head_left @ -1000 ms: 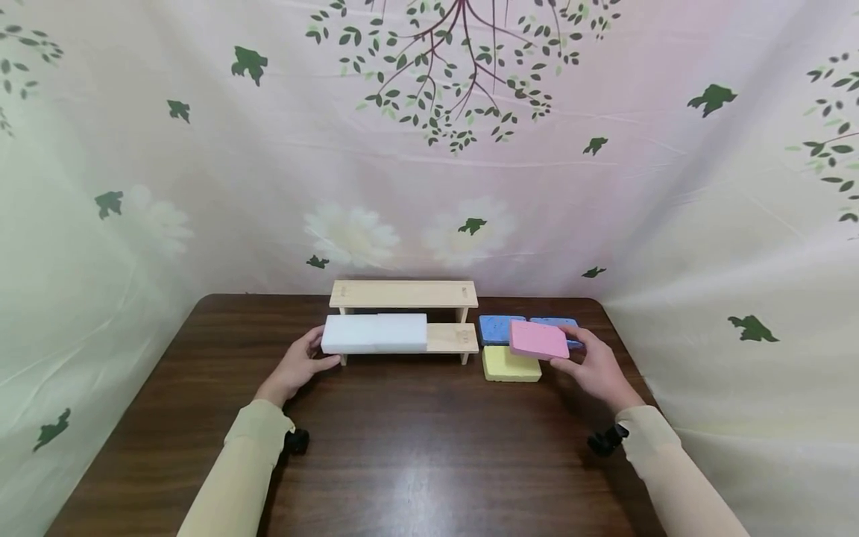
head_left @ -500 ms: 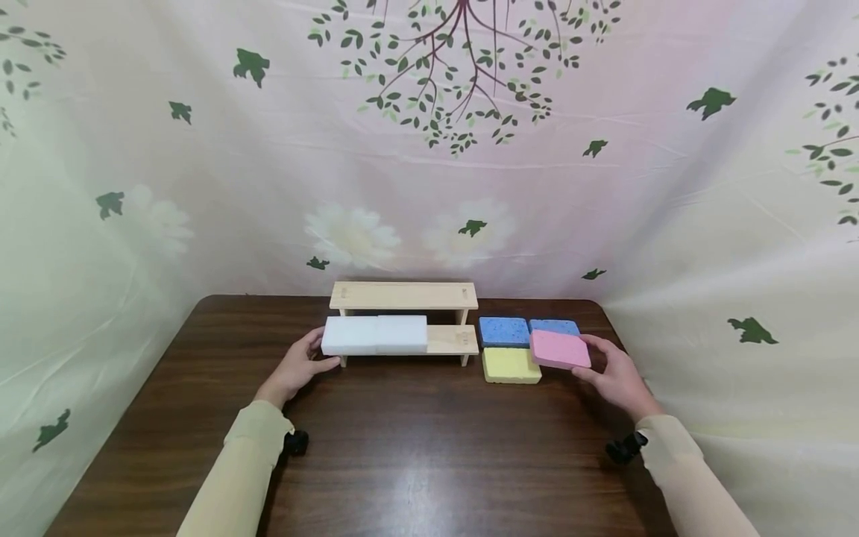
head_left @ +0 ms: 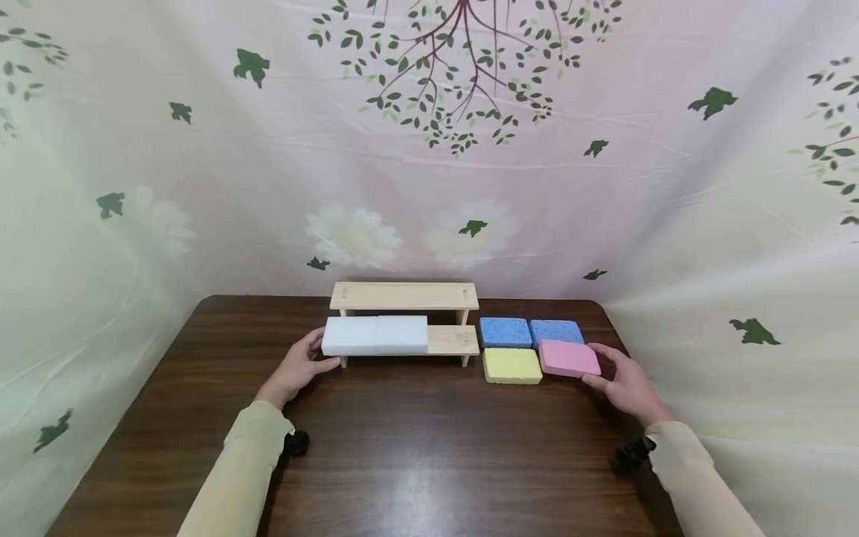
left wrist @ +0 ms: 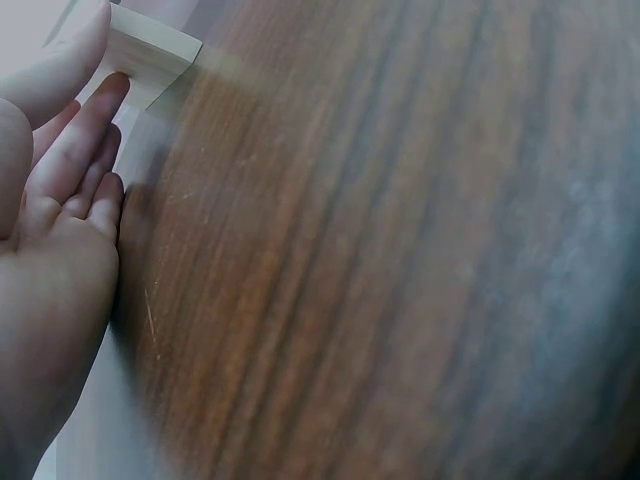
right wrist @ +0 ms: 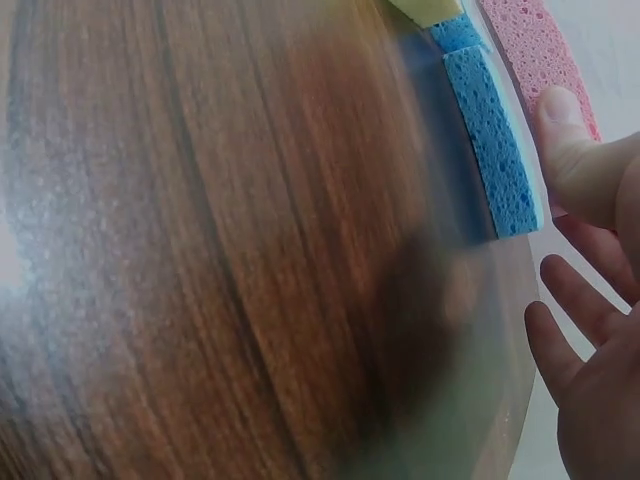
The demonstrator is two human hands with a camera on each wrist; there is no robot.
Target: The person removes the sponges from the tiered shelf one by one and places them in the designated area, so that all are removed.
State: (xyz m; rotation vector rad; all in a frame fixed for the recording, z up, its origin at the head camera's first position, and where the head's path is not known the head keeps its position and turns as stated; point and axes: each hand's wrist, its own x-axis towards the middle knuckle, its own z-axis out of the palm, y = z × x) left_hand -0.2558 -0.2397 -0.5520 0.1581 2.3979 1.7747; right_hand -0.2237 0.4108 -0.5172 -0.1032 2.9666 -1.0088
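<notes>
We find the pink sponge (head_left: pixel 570 358), right of frame centre, shifted rightward and down, pinched by the right hand (head_left: pixel 625 382); we judge its relocation well advanced. We cannot tell whether the left hand (head_left: pixel 295 367) grips the white block (head_left: pixel 350 335)

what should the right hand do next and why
Perhaps ease the pink sponge down onto the table beside the yellow sponge: the right hand holds it, and the right wrist view shows it raised higher than a blue sponge.
</notes>
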